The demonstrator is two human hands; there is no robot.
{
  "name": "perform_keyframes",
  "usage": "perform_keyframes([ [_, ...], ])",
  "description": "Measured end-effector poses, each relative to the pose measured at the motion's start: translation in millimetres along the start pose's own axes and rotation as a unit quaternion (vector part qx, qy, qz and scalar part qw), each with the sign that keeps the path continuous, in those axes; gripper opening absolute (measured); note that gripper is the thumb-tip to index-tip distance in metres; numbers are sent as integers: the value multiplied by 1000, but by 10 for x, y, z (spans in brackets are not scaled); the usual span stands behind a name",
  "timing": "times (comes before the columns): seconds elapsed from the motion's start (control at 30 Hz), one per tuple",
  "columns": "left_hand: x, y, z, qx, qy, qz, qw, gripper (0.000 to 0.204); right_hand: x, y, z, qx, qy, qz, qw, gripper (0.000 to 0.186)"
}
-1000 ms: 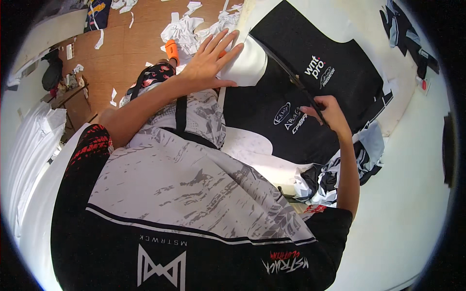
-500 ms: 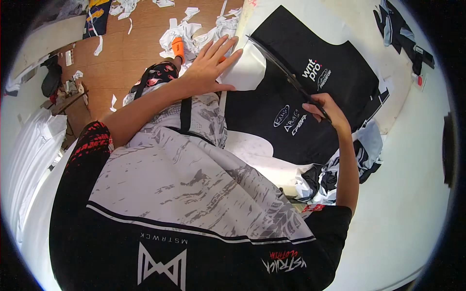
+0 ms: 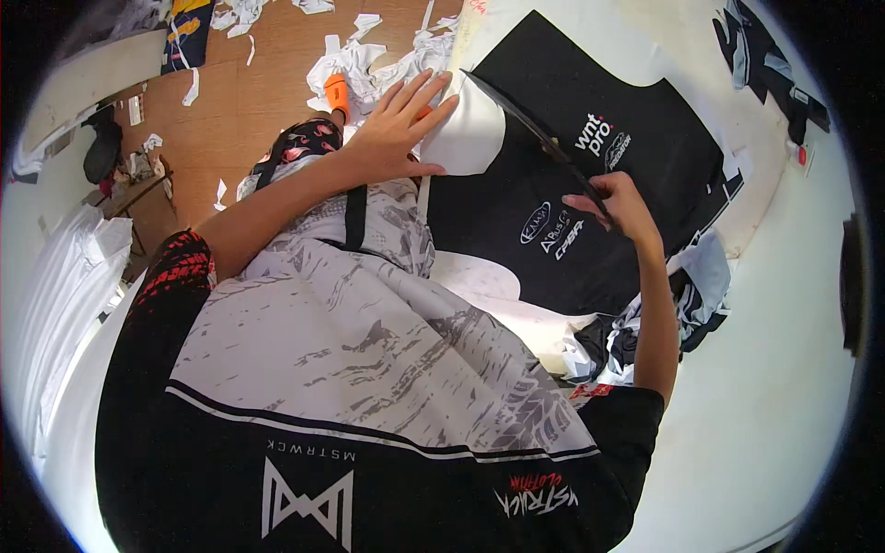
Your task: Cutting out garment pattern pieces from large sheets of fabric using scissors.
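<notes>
we see a black cloth [image 3: 636,198] lying flat on a white table [image 3: 784,387], far and to the right. it has small white marks in two spots, one near its far edge and one in the middle. our left hand [image 3: 398,129] is spread wide and flat on white paper [image 3: 468,138] at the cloth's left edge. our right hand [image 3: 616,198] is pinched on a thin dark strip [image 3: 535,129] over the cloth. scraps [image 3: 645,323] sit near our right arm. far left, paper bits [image 3: 355,55] lie on a brown floor [image 3: 249,101].
</notes>
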State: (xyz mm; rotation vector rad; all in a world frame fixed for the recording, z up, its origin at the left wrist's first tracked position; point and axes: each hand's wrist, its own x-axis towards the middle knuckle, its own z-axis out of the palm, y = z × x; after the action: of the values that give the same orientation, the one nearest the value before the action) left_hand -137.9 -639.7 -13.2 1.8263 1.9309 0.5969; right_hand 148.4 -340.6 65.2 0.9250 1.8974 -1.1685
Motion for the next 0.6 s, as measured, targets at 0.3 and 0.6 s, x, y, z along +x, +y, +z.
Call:
perform_keyframes([
  [0.3,-7,-551,-375,32,58,-2,998,69,-650,-278,1087,140,117,5,983,47],
  [0.6,1026,-655,-744,-168,28,26,985,38,-691,-1168,2533,579,118,95,801,38],
])
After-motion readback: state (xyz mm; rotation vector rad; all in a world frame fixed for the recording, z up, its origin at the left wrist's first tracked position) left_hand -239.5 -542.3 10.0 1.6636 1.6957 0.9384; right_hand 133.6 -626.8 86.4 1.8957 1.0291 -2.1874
